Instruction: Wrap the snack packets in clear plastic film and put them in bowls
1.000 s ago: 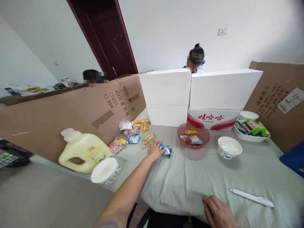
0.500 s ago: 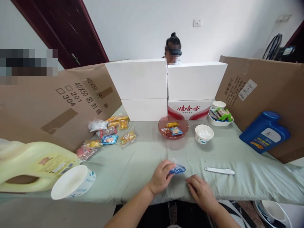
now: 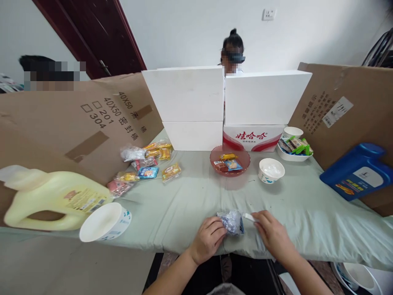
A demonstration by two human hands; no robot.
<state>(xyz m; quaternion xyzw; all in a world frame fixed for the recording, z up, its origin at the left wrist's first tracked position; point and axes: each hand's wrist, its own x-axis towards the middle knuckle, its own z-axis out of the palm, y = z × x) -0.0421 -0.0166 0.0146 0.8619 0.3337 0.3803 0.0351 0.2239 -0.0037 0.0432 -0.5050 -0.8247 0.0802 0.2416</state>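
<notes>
- The snack packet (image 3: 231, 221) is small, crinkled and shiny, blue and silver, lying at the near edge of the table (image 3: 307, 205) between the two hands.
- The left hand (image 3: 208, 238) has its fingers curled together around the packet's left end, pinching it.
- The right hand (image 3: 272, 233) lies just right of the packet, closed over a thin white tool (image 3: 249, 216) of which only the tip shows; whether it also touches the packet cannot be told.
- Beyond the packet stands a red bowl (image 3: 230, 168) with three wrapped snacks in it, and just right of it a white paper cup (image 3: 271, 170).
- A loose pile of snack packs (image 3: 147, 164) lies at the left, about nine or ten.
- Near left: a yellow jug (image 3: 55, 198) on its side and a second paper cup (image 3: 105, 221); at the right, a blue jug (image 3: 357, 172).
- At the back, three white boxes (image 3: 187, 96), a red-printed box (image 3: 252, 137), and a white dish (image 3: 293, 155) of packs with a third cup behind it.
- Brown cardboard sheets (image 3: 76, 123) wall both sides.
</notes>
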